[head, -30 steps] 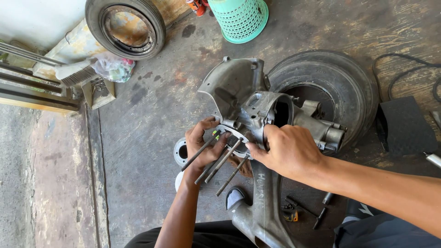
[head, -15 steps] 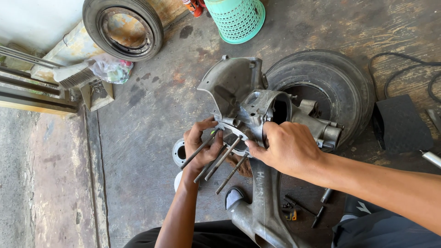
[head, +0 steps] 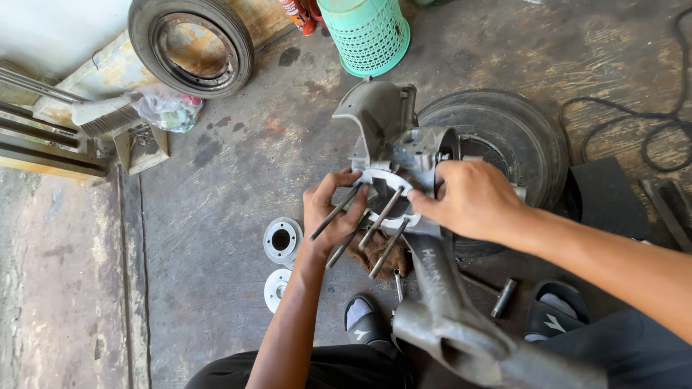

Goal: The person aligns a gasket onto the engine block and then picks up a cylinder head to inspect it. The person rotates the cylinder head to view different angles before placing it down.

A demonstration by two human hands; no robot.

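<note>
1. The left hand (head: 333, 216) was held curled around the long grey steel studs (head: 380, 217) that stuck out from the face of the grey cast-metal engine casing (head: 404, 155); its fingers were wrapped on the leftmost stud, apparently so that the stud set was steadied.
2. The right hand (head: 472, 198) was pressed flat, fingers closed, on the casing's right side, with the fingertips at the pale ring-shaped gasket (head: 382, 180) threaded over the studs. The part seemed to be kept seated against the mating face that way. Whether anything was pinched could not be told.
3. The casing was laid on the stained concrete floor (head: 216, 216), its long arm (head: 447, 302) run back toward the person, so that the stud face was tilted up toward the camera.
4. A brown rag (head: 376, 252) was seen under the studs, probably as padding or a wipe.
5. Two round metal flanges (head: 282, 241) were left just left of the wrist, within reach.
6. A black tyre (head: 512, 133) was lying behind the casing; a second tyre (head: 191, 45) and a green plastic basket (head: 367, 32) were set well apart, further away.
</note>
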